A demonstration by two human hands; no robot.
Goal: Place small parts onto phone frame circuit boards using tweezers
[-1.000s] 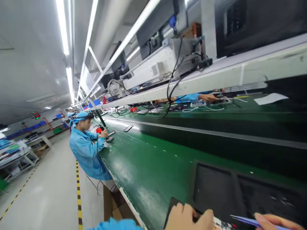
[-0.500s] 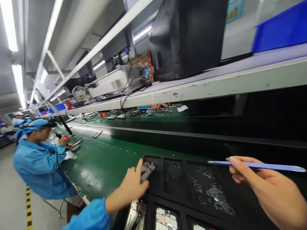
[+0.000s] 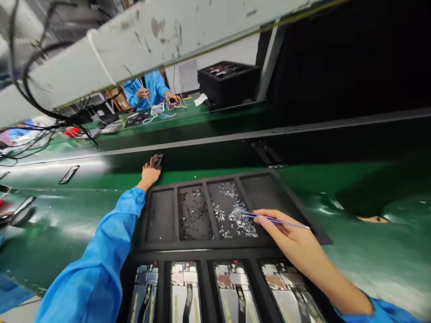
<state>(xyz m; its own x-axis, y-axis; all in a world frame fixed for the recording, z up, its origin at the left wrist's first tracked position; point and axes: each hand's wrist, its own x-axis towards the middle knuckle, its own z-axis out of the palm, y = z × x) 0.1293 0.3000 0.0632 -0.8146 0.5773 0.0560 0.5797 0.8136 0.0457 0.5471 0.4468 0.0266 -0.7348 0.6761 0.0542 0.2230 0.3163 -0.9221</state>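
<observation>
My left hand [image 3: 150,174] reaches far forward, its fingers closed around a dark phone part [image 3: 158,159] over the dark strip behind the green bench. Much of that part is hidden by the fingers. My right hand [image 3: 291,237] pinches purple-blue tweezers [image 3: 286,222]. Their tips point into a compartment of the black foam tray [image 3: 198,243], at a scatter of tiny shiny pieces [image 3: 239,220]; contact cannot be made out. The compartment to its left holds small dark bits [image 3: 193,211]. Closer to me, several opened phones [image 3: 186,287] lie in slots of black foam.
Overhead at the front runs a white shelf beam [image 3: 161,31] with black cables [image 3: 50,114] hanging at left. A phone frame [image 3: 69,174] lies on the strip. Across the bench, a person in blue [image 3: 148,89] handles devices beside a black foam stack [image 3: 229,83].
My view has turned right and down. My left hand has carried the phone part from the tray's left end forward to the strip. The tweezers have come down to the tiny shiny pieces.
</observation>
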